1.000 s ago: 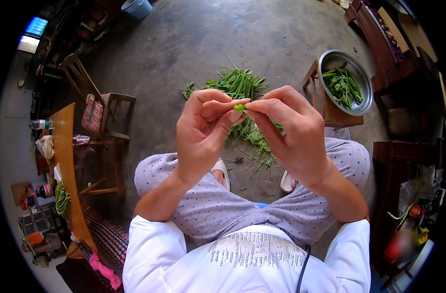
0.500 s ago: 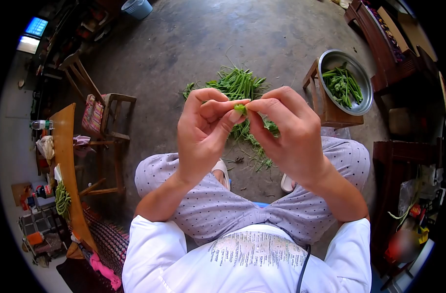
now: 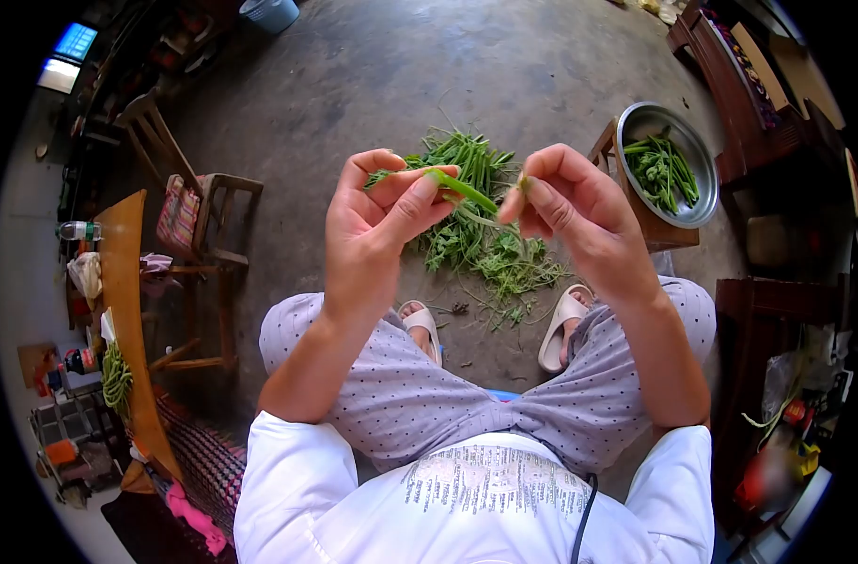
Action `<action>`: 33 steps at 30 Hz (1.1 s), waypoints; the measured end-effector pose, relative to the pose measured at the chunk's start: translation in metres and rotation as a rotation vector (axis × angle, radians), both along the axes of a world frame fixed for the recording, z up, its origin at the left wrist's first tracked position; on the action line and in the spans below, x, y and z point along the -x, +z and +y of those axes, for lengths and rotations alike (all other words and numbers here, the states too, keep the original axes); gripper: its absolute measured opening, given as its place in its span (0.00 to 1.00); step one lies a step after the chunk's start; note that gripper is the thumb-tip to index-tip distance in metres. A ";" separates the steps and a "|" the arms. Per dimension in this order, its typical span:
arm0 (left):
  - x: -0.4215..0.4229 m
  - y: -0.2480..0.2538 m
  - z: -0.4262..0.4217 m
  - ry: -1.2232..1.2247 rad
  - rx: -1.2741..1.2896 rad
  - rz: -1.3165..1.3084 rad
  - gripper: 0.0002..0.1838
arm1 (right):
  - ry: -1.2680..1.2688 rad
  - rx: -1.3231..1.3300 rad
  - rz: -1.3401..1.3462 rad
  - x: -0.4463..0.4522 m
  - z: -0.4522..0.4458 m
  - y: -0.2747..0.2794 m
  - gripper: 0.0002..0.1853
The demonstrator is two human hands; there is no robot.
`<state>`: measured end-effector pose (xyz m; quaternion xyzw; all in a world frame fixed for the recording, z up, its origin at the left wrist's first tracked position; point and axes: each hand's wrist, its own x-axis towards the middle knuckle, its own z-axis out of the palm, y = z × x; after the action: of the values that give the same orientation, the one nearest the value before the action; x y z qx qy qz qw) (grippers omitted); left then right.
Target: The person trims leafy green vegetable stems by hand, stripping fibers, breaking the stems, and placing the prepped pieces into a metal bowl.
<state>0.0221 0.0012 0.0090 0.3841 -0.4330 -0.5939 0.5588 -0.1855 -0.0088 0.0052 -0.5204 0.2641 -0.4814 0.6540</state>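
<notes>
My left hand (image 3: 388,209) pinches a short bright green vegetable stem (image 3: 467,192) between thumb and fingers, its free end pointing right. Beside it, my right hand (image 3: 579,209) is closed in a pinch; a small greenish scrap (image 3: 523,182) of peel shows at its fingertips, and a thin pale strand hangs near them. Beyond and below both hands, a heap of green leafy stems (image 3: 467,160) lies on the floor, with loose leafy trimmings (image 3: 514,277) nearer my feet.
To the right, a metal basin (image 3: 626,127) holding green stems (image 3: 662,174) stands on a wooden stool (image 3: 669,233). A wooden chair (image 3: 227,183) and table (image 3: 124,310) are at left. A blue bucket (image 3: 271,15) sits at the far left.
My hands, which met at the stem, have moved apart. The right one has pulled away to the right, and more of the stem shows in the left.
</notes>
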 end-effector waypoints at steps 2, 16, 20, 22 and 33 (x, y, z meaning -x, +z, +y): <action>-0.002 0.001 -0.001 0.017 0.007 -0.003 0.13 | 0.023 -0.050 0.032 0.004 0.000 -0.001 0.07; -0.008 0.007 -0.003 0.092 0.006 0.009 0.15 | -0.357 0.832 0.740 -0.018 0.007 -0.005 0.10; -0.023 0.013 -0.005 0.226 0.117 -0.113 0.15 | -0.211 0.309 0.677 0.001 0.000 -0.017 0.03; -0.029 0.015 -0.006 0.269 0.138 -0.127 0.15 | -0.155 0.210 0.744 0.016 -0.009 -0.034 0.03; -0.033 0.020 -0.001 0.141 0.079 0.030 0.15 | -0.090 0.295 1.039 0.022 -0.003 -0.040 0.07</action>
<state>0.0548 0.0004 0.0287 0.3823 -0.4196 -0.5411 0.6206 -0.2078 -0.0114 -0.0350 -0.7645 0.5041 -0.2203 0.3360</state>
